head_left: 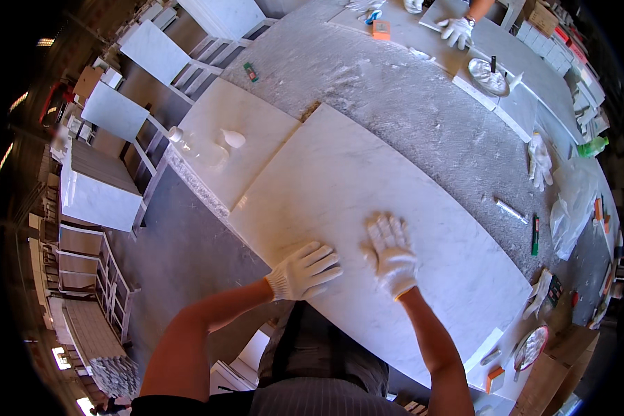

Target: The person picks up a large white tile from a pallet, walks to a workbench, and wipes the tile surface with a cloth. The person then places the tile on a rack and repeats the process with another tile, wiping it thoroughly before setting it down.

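A large white marble slab (409,208) with faint grey veins lies across the dusty workbench in front of me. My left hand (304,272), in a white knit glove, rests on the slab near its front edge, fingers stretched out to the right. Farther right, my right hand (391,255) in a matching glove lies on the slab with its fingers spread and pointing away from me. Neither hand holds anything. Beside the slab, at the left, a smaller white slab (243,132) carries a clear bottle (200,149) and a small white squeeze bottle (234,139).
Across the bench (353,80), a co-worker's gloved hand (457,31) touches another slab. A dish of white paste (489,76), a green marker (535,234), a plastic bag (573,208) and a loose glove (539,163) lie right. An orange block (495,380) sits near right. Stacked tiles (100,184) stand left.
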Demonstrator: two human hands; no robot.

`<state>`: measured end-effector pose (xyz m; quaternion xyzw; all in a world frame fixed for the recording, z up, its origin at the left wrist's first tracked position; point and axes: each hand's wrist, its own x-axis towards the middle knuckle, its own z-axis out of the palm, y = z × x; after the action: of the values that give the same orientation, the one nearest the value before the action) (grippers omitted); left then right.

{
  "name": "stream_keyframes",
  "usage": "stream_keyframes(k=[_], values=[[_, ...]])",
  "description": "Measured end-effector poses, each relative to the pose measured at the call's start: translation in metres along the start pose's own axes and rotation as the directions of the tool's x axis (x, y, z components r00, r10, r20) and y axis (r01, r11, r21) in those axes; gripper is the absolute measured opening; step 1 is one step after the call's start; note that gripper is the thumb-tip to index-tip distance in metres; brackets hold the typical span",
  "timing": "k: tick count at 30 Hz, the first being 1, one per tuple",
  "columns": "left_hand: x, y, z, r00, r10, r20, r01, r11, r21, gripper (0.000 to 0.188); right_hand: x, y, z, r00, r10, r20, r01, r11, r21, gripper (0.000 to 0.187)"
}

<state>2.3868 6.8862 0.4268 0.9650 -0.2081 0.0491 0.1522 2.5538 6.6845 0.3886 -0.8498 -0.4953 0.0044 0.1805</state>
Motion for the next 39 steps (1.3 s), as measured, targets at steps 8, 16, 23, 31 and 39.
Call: stream_keyframes(k=[8,16,23,31,39], values=[[-0.022,-0.009,0.002,1.000,-0.002,-0.009,0.001,0.999,-0.051,0.049,0.119,0.013,0.027,0.956,0.257,-0.145,-0.278,0.948,-0.156,0.058],[-0.031,-0.034,0.016,0.979,0.101,-0.177,-0.175,0.861,-0.477,0.029,0.224,-0.076,0.075,0.937,0.335,-0.100,-0.349,0.908,-0.233,0.058],[-0.169,-0.146,-0.069,0.901,-0.314,-0.301,0.180,0.899,-0.398,0.025,0.138,-0.173,0.078,0.929,0.370,-0.005,-0.369,0.927,-0.064,0.056],[-0.230,-0.268,-0.112,0.661,-0.683,-0.311,0.490,0.707,-0.511,0.077,0.053,-0.282,0.072,0.696,0.689,-0.204,-0.701,0.713,0.020,0.054],[-0.154,-0.286,-0.135,0.680,-0.654,-0.333,0.380,0.702,-0.602,0.078,0.068,-0.298,0.081,0.601,0.781,-0.173,-0.785,0.617,0.059,0.055]])
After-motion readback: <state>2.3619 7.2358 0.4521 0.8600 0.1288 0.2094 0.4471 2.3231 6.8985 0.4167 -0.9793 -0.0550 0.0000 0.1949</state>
